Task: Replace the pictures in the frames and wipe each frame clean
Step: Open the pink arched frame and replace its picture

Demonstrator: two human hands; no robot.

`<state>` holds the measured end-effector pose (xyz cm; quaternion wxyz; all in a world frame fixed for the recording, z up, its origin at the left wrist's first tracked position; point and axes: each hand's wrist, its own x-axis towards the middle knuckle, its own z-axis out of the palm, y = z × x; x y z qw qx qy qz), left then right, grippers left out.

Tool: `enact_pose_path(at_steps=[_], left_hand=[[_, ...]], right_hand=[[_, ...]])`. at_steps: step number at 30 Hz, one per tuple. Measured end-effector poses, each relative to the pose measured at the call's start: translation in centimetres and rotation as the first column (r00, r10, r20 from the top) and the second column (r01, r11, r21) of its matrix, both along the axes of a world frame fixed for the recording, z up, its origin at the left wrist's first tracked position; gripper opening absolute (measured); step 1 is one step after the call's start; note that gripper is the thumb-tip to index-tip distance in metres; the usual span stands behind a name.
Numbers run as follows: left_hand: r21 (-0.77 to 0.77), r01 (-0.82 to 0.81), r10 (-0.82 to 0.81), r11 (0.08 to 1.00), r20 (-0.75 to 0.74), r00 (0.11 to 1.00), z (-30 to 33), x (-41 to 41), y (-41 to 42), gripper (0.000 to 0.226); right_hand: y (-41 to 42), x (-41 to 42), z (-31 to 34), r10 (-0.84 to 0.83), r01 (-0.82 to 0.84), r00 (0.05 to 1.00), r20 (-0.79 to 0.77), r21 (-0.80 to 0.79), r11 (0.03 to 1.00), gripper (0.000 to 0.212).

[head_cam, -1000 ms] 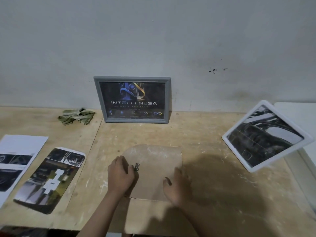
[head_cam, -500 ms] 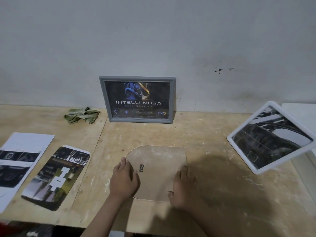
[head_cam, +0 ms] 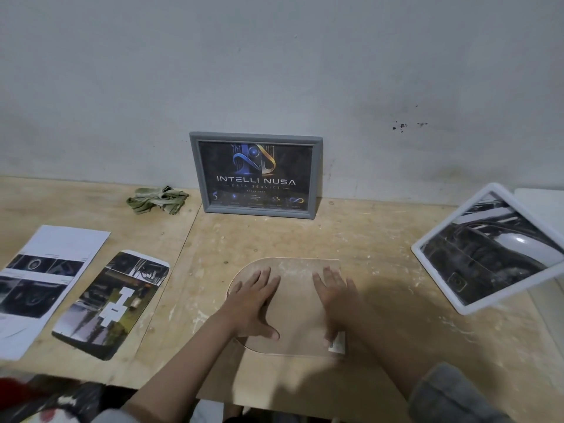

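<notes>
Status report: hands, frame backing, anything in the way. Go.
Left hand and right hand flat, fingers straight, on the brown backing board. Board lies face down on the table. Nothing on the board besides the hands.

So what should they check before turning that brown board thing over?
1. Both hands flat on the backing board: ok. The left hand and right hand rest on it with fingers straight.
2. Board lying flat on the table: ok.
3. Back clips closed: cannot tell, the hands hide them.
4. Room beside it to turn it over: ok, the white frame and the loose prints lie apart from it.
5. Cloth within reach for wiping: ok, it sits by the grey frame.
6. New picture inside: cannot tell, only the back shows.
</notes>
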<state>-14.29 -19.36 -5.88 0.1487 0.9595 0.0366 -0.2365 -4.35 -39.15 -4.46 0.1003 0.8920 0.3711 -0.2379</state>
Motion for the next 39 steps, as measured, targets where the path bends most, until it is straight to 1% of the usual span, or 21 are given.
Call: enact_pose_path(at_steps=[2, 7, 11, 14, 17, 19, 21, 23, 25, 28, 29, 30, 31, 32, 33, 34, 35, 36, 37, 38, 39], left_hand=[[-0.018, 0.037, -0.037, 0.999, -0.043, 0.998, -0.3, 0.5, 0.1, 0.126], [-0.003, 0.037, -0.037, 0.999, -0.036, 0.999, -0.9, 0.6, 0.1, 0.123], [-0.001, 0.024, -0.024, 1.0, -0.022, 0.999, -0.9, 0.7, 0.2, 0.121], [-0.017, 0.024, -0.025, 1.0, -0.025, 0.999, -1.1, 0.7, 0.2, 0.122], [-0.012, 0.07, -0.07, 0.997, -0.047, 0.996, -1.0, 0.8, 0.7, 0.127], [0.034, 0.143, -0.139, 0.989, -0.104, 0.985, -0.7, 1.1, 1.5, 0.131], [0.094, 0.185, -0.167, 0.978, -0.172, 0.971, -0.4, 1.3, 2.5, 0.136], [0.132, 0.161, -0.131, 0.978, -0.211, 0.969, 0.0, 1.1, 3.1, 0.141], [0.125, 0.125, -0.096, 0.984, -0.214, 0.972, 0.2, 0.9, 3.4, 0.145], [0.09, 0.108, -0.088, 0.99, -0.208, 0.974, 0.2, 0.7, 3.4, 0.145], [0.078, 0.106, -0.088, 0.991, -0.207, 0.974, 0.2, 0.7, 3.4, 0.145], [0.065, 0.102, -0.087, 0.993, -0.205, 0.975, 0.1, 0.7, 3.4, 0.145], [0.052, 0.098, -0.085, 0.994, -0.202, 0.976, 0.0, 0.7, 3.5, 0.145], [0.042, 0.095, -0.085, 0.995, -0.199, 0.976, 0.0, 0.7, 3.5, 0.145], [0.034, 0.093, -0.084, 0.995, -0.2, 0.976, -0.1, 0.8, 3.5, 0.144], [0.031, 0.093, -0.085, 0.995, -0.2, 0.976, -0.1, 0.8, 3.5, 0.144], [0.028, 0.094, -0.086, 0.995, -0.204, 0.975, -0.1, 0.7, 3.5, 0.145], [0.024, 0.095, -0.088, 0.995, -0.21, 0.974, 0.0, 0.7, 3.5, 0.145], [0.02, 0.092, -0.085, 0.996, -0.216, 0.973, 0.0, 0.6, 3.5, 0.146], [0.017, 0.089, -0.084, 0.996, -0.214, 0.973, 0.0, 0.6, 3.4, 0.147], [0.014, 0.083, -0.079, 0.996, -0.213, 0.974, 0.1, 0.4, 3.3, 0.148]], right_hand=[[0.1, 0.1, -0.2, -0.001, 0.0, 0.999, -0.044, -0.023, 1.0, 0.141], [0.1, 0.3, -0.5, 0.053, -0.053, 0.999, 0.006, -0.042, 0.998, 0.141], [0.1, 0.4, -0.7, 0.063, -0.063, 0.998, 0.018, 0.009, 0.998, 0.141], [-0.7, 0.9, -0.7, 0.064, -0.06, 0.997, -0.049, 0.077, 0.995, 0.142], [-1.9, 1.5, -0.3, 0.082, -0.071, 0.993, -0.08, 0.133, 0.989, 0.141], [-2.5, 1.9, 0.1, 0.1, -0.085, 0.988, -0.114, 0.129, 0.988, 0.138], [-2.6, 2.2, 0.1, 0.099, -0.087, 0.989, -0.109, 0.106, 0.991, 0.137], [-2.5, 1.9, 0.1, 0.105, -0.101, 0.993, -0.057, 0.079, 0.992, 0.137], [-2.4, 1.5, 0.1, 0.114, -0.114, 0.993, -0.002, 0.048, 0.992, 0.137], [-1.6, 1.1, 0.5, 0.164, -0.164, 0.986, 0.009, -0.016, 0.986, 0.137], [-1.1, 1.3, -0.3, 0.164, -0.161, 0.986, 0.035, -0.064, 0.985, 0.136], [-0.5, 1.8, -0.5, 0.14, -0.133, 0.989, 0.039, -0.155, 0.979, 0.133], [-0.3, 1.8, -0.8, 0.1, -0.089, 0.993, 0.061, -0.168, 0.982, 0.129], [-0.1, 1.8, -1.4, 0.159, -0.151, 0.987, 0.036, -0.156, 0.976, 0.126], [0.2, 1.5, -0.8, 0.195, -0.198, 0.98, -0.038, -0.277, 0.94, 0.123], [0.9, 1.1, 0.1, 0.22, -0.223, 0.974, -0.049, -0.358, 0.907, 0.116], [1.0, 0.7, 0.3, 0.215, -0.227, 0.974, -0.073, -0.288, 0.93, 0.105], [0.9, 0.6, 0.4, 0.18, -0.191, 0.981, -0.075, -0.196, 0.962, 0.099], [1.0, 0.6, 0.3, 0.163, -0.171, 0.985, -0.06, -0.167, 0.971, 0.102], [0.6, 0.8, 0.1, 0.176, -0.179, 0.984, -0.033, -0.146, 0.973, 0.113], [0.3, 0.8, 0.3, 0.18, -0.185, 0.983, -0.045, -0.166, 0.969, 0.124]])
